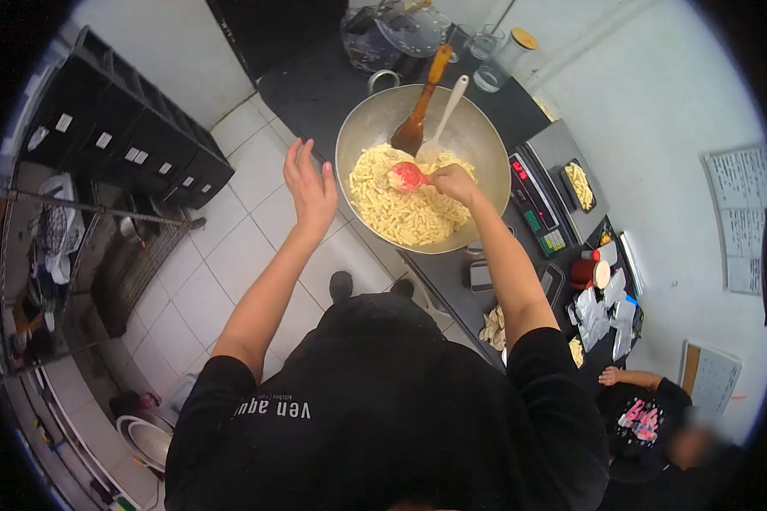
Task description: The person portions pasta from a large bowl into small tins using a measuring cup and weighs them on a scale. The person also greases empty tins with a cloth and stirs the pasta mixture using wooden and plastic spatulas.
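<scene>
A large metal bowl [488, 162] holds creamy pasta [409, 213]. My right hand [454, 183] is closed round the handle of a red spoon [408, 175], whose head rests on the pasta. My left hand [311, 186] is raised beside the bowl's left rim, fingers apart, holding nothing. A brown wooden spatula [419, 111] and a white spatula [443, 123] stand in the bowl, leaning on its far rim.
Right of the bowl, a scale [537, 204] stands by a black tray of pasta [579, 186]. Beyond are a red mug [590, 272] and foil packs [592, 315]. A glass jar [501, 64] is behind. Another person [648, 417] is at lower right.
</scene>
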Motion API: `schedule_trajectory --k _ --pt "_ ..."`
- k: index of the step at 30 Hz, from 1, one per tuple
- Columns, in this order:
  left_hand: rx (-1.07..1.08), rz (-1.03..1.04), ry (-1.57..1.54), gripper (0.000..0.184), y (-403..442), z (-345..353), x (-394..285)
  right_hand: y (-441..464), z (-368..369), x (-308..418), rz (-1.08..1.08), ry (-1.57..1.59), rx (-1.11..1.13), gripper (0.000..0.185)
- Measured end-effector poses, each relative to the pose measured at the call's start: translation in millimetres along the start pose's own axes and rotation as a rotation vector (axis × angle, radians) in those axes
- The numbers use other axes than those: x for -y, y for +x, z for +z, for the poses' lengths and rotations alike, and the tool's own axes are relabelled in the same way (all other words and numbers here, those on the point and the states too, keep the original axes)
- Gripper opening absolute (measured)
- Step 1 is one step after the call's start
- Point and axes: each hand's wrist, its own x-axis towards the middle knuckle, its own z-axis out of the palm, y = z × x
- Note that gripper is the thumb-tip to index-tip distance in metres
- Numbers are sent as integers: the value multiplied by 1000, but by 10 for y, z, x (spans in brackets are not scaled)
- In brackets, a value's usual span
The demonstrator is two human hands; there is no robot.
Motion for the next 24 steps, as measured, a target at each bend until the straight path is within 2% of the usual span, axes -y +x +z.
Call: schedule_trajectory --k 2,4,5,7,11,13,17,22,24 --pt "56 -1 15 47 102 217 53 -76 -5 -2 19 48 16 31" --pt "100 -129 33 46 135 431 115 -144 21 15 -48 14 -110 28" --pt "109 -120 27 46 121 542 137 -160 40 34 -40 20 -120 28" --pt "131 -199 69 44 72 731 176 -164 86 114 -134 -362 -235 25" --pt "80 -254 68 41 37 784 165 -8 250 253 -124 -531 -235 21" --pt "71 -294 102 38 20 743 139 193 436 173 -232 -690 -249 18" --pt "24 -329 96 37 16 754 124 156 576 294 -198 -576 -173 20" --pt "4 -274 100 38 17 716 77 173 350 127 -31 -137 -82 26" --pt "-2 -258 101 38 25 726 81 207 290 36 -62 -101 -98 28"
